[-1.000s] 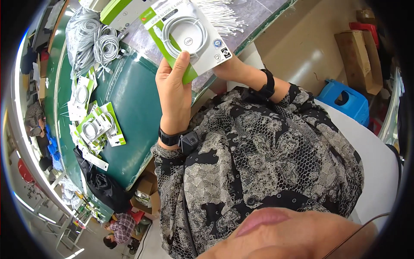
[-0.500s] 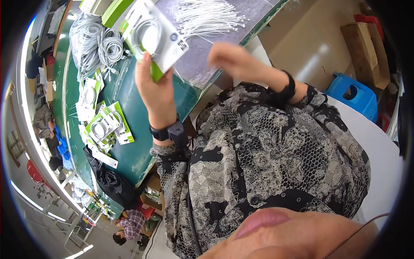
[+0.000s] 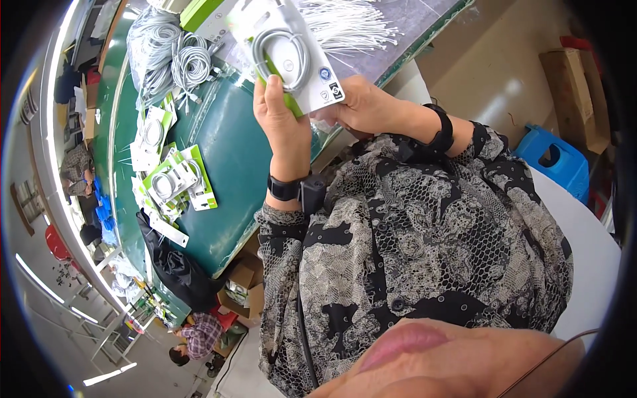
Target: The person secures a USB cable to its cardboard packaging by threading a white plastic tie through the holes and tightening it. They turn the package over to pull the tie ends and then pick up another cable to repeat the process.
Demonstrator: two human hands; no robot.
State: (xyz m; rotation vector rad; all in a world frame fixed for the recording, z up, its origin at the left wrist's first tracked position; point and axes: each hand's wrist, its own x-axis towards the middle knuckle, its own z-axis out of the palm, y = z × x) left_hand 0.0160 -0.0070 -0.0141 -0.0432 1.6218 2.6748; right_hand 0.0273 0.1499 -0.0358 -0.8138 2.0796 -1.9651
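My left hand (image 3: 284, 129) is closed on the lower edge of a cable package (image 3: 318, 56), its thumb across the front. The package is a white and green card with a coiled grey cable behind clear plastic, held tilted above the table. At its lower right corner is my right hand (image 3: 368, 109), with curled fingers partly behind the card. What those fingertips grip is hidden. Beyond the package, a spread of thin white cable ties (image 3: 352, 26) lies on a grey surface.
The green table (image 3: 229, 146) carries coiled grey cables (image 3: 192, 63) and, on the left, a pile of cable packages (image 3: 172, 182). A black bag (image 3: 176, 265) hangs at its near edge. A blue stool (image 3: 554, 162) and a cardboard box (image 3: 570, 99) stand right. Another person (image 3: 199, 335) is lower left.
My right hand has moved left to the package's lower corner. In the picture, my left hand and the package sit farther right, and the whole view has shifted slightly.
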